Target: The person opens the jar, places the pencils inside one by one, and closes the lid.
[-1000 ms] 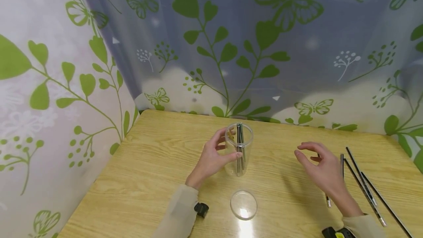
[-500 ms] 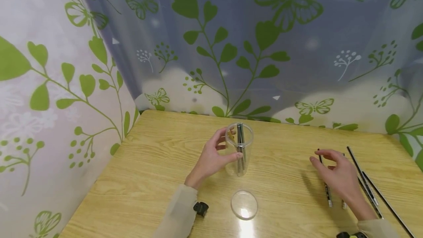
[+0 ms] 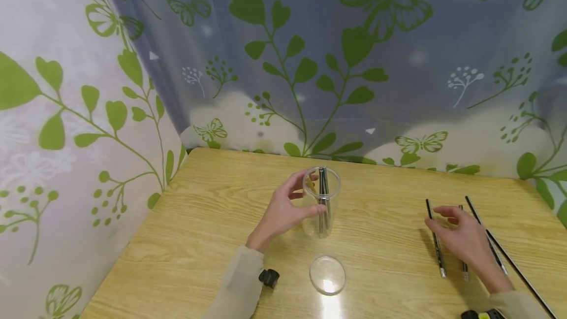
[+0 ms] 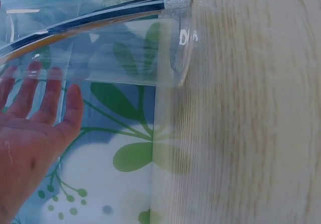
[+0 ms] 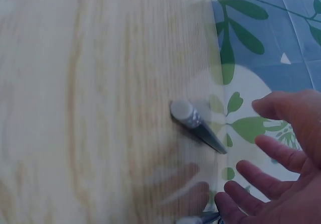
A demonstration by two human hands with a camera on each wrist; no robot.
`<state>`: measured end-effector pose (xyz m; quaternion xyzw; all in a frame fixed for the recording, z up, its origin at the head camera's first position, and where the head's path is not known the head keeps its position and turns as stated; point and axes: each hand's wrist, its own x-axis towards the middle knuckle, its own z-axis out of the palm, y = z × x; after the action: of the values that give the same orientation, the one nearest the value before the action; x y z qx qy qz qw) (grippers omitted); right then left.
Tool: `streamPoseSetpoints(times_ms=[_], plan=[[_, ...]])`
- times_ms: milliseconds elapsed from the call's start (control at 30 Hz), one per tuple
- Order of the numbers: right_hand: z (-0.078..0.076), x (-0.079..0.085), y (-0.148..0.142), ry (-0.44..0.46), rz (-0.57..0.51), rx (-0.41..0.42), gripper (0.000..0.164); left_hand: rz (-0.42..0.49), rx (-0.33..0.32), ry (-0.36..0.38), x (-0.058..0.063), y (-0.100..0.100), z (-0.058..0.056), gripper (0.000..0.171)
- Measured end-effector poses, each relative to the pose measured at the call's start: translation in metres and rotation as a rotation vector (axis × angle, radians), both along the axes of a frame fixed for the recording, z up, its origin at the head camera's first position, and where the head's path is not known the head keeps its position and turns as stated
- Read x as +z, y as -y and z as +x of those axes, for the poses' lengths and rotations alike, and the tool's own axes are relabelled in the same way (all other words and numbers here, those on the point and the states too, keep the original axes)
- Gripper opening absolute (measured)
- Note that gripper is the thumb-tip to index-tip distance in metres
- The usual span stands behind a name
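My left hand [image 3: 283,213] grips an upright clear plastic jar [image 3: 334,213] from its left side, thumb across the near wall. Several dark pencils [image 3: 324,183] stand inside, and the left wrist view shows their silver ends [image 4: 175,2] at the jar's bottom. Over on the right, my right hand [image 3: 465,238] hovers with parted, bent fingers and nothing between them. Just left of its thumb lies a dark pencil [image 3: 436,247]. Another pencil [image 3: 464,271] is partly hidden beneath the hand. In the right wrist view a pencil's pale eraser end [image 5: 183,111] shows beyond the fingers.
A round clear lid [image 3: 327,274] lies flat in front of the jar. Further pencils [image 3: 520,266] are scattered to the right of my right hand, some crossing. A patterned curtain [image 3: 283,63] hangs behind the wooden table [image 3: 190,260], with another at its left.
My right hand has moved rightward and lower, from between the jar and the pencils to over the pencils. The left hand still holds the jar in nearly the same place.
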<state>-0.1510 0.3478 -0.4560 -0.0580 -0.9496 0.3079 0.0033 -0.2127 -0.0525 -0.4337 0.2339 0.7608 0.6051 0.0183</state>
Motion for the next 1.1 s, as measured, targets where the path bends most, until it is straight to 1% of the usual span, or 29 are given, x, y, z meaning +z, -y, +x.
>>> streamPoseSetpoints(times_ms=[167,433,700,867,1100], plan=[[-0.004,-0.001,-0.007,0.044,0.043,0.016,0.065,-0.004,-0.001,0.004,0.0,-0.001,-0.001,0.077],[-0.008,-0.006,-0.01,0.012,0.094,0.032,0.06,-0.002,0.003,-0.007,-0.003,-0.001,-0.003,0.076],[-0.009,-0.01,-0.013,-0.002,0.123,0.06,0.051,0.014,-0.002,0.004,-0.003,-0.001,0.0,0.076],[-0.011,-0.008,-0.01,0.007,0.153,0.068,0.044,0.013,0.005,0.002,-0.003,-0.002,0.0,0.076],[-0.012,-0.005,-0.003,-0.017,0.185,0.051,0.031,0.015,0.009,0.0,-0.003,-0.002,0.0,0.076]])
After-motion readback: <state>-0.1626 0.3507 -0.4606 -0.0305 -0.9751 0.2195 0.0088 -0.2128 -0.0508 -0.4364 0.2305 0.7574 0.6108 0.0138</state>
